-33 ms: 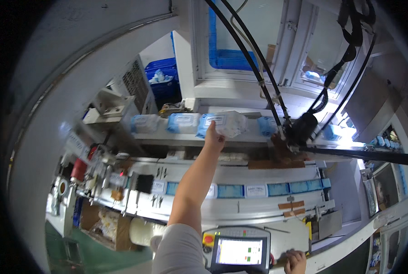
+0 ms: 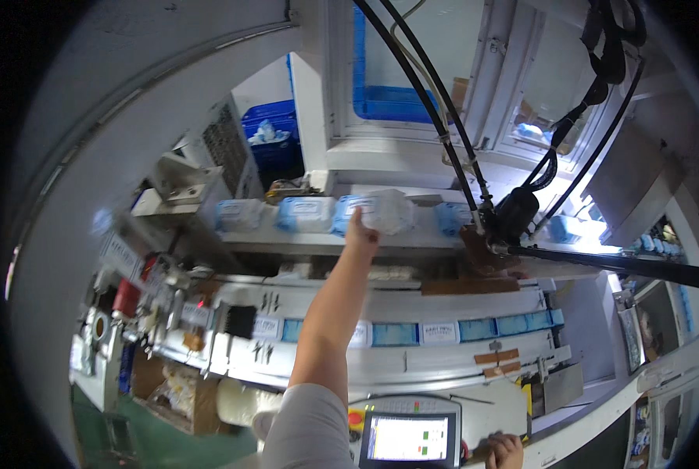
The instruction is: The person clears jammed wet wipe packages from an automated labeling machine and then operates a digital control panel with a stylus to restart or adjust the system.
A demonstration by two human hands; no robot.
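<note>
My left hand (image 2: 361, 233) reaches across to the far conveyor ledge, its thumb on top of a blue and white plastic-wrapped pack (image 2: 388, 213). The fingers close round the pack's near side and are partly hidden. Clear, crumpled film covers the pack's right part. To its left lie two similar packs, one close by (image 2: 306, 213) and one farther off (image 2: 238, 213); another pack (image 2: 451, 219) lies to the right. Down at the lower right, my right hand (image 2: 506, 451) rests with curled fingers beside a control panel (image 2: 408, 435); what they grip, if anything, is hidden.
A nearer conveyor carries a row of blue pieces (image 2: 395, 334) and white printed cards (image 2: 439, 333). Black hoses and a dark machine arm (image 2: 615, 266) hang at the right. A blue bin (image 2: 275, 148) stands behind, and an open carton (image 2: 205, 402) sits at the lower left.
The view has shifted slightly, so the far packs appear a little farther left. My left hand stays on the same pack, and my right hand keeps its place.
</note>
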